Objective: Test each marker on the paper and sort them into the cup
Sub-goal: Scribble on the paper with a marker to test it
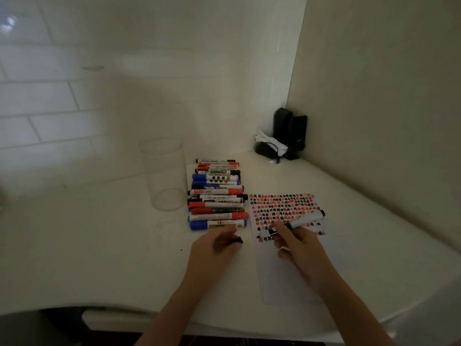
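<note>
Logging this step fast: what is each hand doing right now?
Left hand: grips a black cap.
Right hand: grips a marker, tip on the paper.

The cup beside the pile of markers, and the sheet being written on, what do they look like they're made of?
Cup: clear, smooth glass or plastic; the wall shows through it. Sheet: thin matte white paper, likely; it lies flat and takes ink marks.
</note>
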`<state>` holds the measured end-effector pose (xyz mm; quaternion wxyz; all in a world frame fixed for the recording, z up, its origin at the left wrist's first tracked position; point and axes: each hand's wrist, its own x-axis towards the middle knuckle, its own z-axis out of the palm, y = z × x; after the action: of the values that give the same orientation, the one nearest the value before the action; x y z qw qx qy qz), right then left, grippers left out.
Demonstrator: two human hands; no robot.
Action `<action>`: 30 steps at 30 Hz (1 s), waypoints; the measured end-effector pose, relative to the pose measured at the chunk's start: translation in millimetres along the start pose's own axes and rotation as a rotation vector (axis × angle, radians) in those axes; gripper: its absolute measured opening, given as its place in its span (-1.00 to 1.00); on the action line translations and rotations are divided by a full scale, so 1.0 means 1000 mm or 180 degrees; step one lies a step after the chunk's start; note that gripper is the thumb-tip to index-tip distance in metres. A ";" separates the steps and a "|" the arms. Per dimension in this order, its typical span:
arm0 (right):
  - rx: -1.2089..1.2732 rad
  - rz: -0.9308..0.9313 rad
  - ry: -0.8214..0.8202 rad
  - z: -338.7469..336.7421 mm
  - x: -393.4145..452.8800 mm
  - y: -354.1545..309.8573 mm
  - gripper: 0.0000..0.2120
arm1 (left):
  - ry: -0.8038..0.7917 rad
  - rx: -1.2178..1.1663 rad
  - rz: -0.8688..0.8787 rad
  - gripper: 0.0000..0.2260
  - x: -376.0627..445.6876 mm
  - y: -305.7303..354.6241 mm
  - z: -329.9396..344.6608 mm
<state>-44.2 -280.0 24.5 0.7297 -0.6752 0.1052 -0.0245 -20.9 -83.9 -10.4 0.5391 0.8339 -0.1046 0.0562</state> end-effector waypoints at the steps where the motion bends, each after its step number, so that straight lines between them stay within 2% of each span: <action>1: 0.0022 -0.0038 -0.0026 0.003 -0.002 0.001 -0.79 | -0.0035 -0.0039 -0.0017 -0.76 -0.001 0.001 -0.001; 6: -0.0272 -0.0342 0.0156 0.021 -0.007 0.007 -0.82 | -0.0041 -0.0625 -0.0105 -0.73 -0.002 0.004 -0.009; 10: -0.0254 -0.0426 0.0189 0.030 -0.008 0.010 -0.84 | -0.0098 -0.0698 -0.0101 -0.75 -0.001 0.005 -0.009; 19: -0.0645 -0.0554 -0.0026 0.043 -0.013 0.007 -0.89 | -0.0048 -0.1111 -0.0179 -0.82 -0.003 0.003 -0.011; 25: -0.0536 -0.0678 -0.0207 0.048 -0.013 0.006 -0.86 | 0.0104 -0.1622 -0.0279 -0.91 -0.004 0.003 -0.014; 30: -0.0227 -0.0693 -0.0102 0.057 -0.013 0.010 -0.88 | -0.0051 -0.1501 -0.0230 -0.88 -0.005 0.002 -0.013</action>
<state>-47.1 -221.2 20.2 0.6998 -0.7084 0.0204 -0.0891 -25.5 -71.9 -4.1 0.7196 0.6886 -0.0892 0.0042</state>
